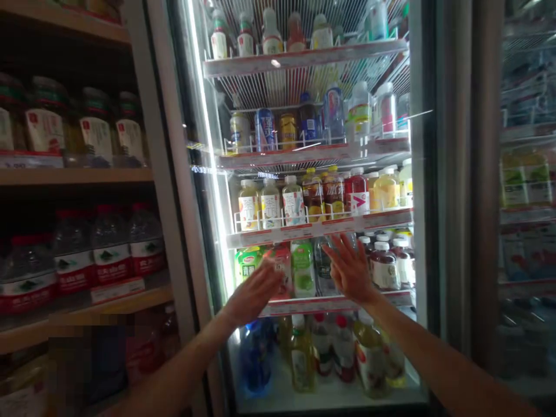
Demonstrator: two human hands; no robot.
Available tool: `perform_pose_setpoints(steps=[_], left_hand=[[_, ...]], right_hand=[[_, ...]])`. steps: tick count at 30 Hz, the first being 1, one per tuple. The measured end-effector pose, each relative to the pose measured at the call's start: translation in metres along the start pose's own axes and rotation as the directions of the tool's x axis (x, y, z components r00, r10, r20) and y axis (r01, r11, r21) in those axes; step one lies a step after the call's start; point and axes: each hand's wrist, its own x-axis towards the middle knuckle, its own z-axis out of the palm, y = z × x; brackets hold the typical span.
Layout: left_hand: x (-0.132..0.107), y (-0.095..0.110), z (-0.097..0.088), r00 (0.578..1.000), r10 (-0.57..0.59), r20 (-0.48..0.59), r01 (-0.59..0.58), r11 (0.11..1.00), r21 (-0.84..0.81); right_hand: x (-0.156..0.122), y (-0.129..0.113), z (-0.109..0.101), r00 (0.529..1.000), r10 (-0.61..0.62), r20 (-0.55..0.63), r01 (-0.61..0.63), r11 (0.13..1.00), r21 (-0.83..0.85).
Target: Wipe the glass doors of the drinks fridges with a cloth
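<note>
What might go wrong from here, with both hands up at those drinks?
I cannot tell whether glass stands between. If not, the right hand might knock the white-capped bottles seen just beside it, and the left hand might tip the red package it partly covers in this view. If so, either hand might bump or smear it.

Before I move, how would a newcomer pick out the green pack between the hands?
Find the lit cooler, then the shelf just above the lowest bottles. The green pack shows between the left hand and the right hand. It stands out as green between a red pack and a see-through bottle; another green pack stands at the shelf's left end.
</note>
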Motion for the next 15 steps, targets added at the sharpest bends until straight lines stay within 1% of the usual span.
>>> perform_pose_setpoints(steps=[1, 2, 3, 4, 5, 6, 7, 8, 9, 10, 11, 12, 13, 14, 15], left_hand=[[-0.008, 0.003, 0.000, 0.994, 0.092, 0.051, -0.090, 0.995, -0.044], [-0.014, 0.003, -0.001, 0.990, 0.119, 0.071, -0.115, 0.992, -0.061], [-0.019, -0.001, -0.002, 0.996, 0.074, 0.058, -0.072, 0.997, -0.037], [-0.022, -0.005, -0.003, 0.999, -0.034, 0.010, 0.034, 0.999, 0.015], [-0.024, -0.011, -0.004, 0.983, -0.171, -0.063, 0.175, 0.982, 0.074], [-0.025, -0.015, -0.005, 0.945, -0.296, -0.141, 0.313, 0.942, 0.119], [-0.026, -0.016, -0.006, 0.905, -0.375, -0.200, 0.406, 0.903, 0.142], [-0.026, -0.015, -0.006, 0.890, -0.397, -0.223, 0.433, 0.890, 0.143], [-0.027, -0.011, -0.006, 0.911, -0.361, -0.201, 0.390, 0.912, 0.126], [-0.028, -0.006, -0.006, 0.951, -0.274, -0.143, 0.288, 0.953, 0.090], [-0.030, -0.002, -0.006, 0.984, -0.164, -0.073, 0.167, 0.985, 0.045], [-0.031, 0.000, -0.006, 0.997, -0.074, -0.019, 0.074, 0.997, 0.007], [-0.032, 0.000, -0.006, 0.999, -0.034, 0.009, 0.034, 0.999, -0.006], [-0.031, -0.004, -0.007, 0.998, -0.058, 0.002, 0.058, 0.998, 0.012], [-0.029, -0.010, -0.008, 0.988, -0.145, -0.044, 0.147, 0.988, 0.053]], right_hand=[[0.001, 0.000, 0.000, 1.000, -0.006, -0.003, 0.006, 1.000, -0.003], [0.001, 0.000, 0.000, 1.000, -0.012, -0.007, 0.012, 1.000, -0.003], [0.001, 0.000, 0.000, 1.000, -0.016, -0.013, 0.016, 1.000, -0.003], [0.001, 0.000, 0.000, 1.000, -0.018, -0.019, 0.018, 1.000, 0.000], [0.001, 0.000, 0.001, 1.000, -0.018, -0.023, 0.018, 1.000, 0.003], [0.001, 0.000, 0.001, 1.000, -0.015, -0.026, 0.015, 1.000, 0.004], [0.001, 0.000, 0.002, 0.999, -0.012, -0.033, 0.013, 1.000, 0.004], [0.000, 0.000, 0.002, 0.999, -0.011, -0.040, 0.011, 1.000, 0.002], [0.000, 0.000, 0.003, 0.999, -0.011, -0.044, 0.011, 1.000, 0.001], [0.000, 0.000, 0.003, 0.999, -0.014, -0.045, 0.014, 1.000, 0.000], [0.000, 0.000, 0.002, 0.999, -0.017, -0.043, 0.017, 1.000, -0.002], [0.000, 0.000, 0.002, 0.999, -0.020, -0.041, 0.020, 1.000, -0.002], [0.000, 0.000, 0.002, 0.999, -0.022, -0.039, 0.022, 1.000, -0.001], [0.000, 0.000, 0.002, 0.999, -0.023, -0.033, 0.023, 1.000, 0.000], [0.000, 0.000, 0.002, 0.999, -0.023, -0.033, 0.023, 1.000, 0.000]])
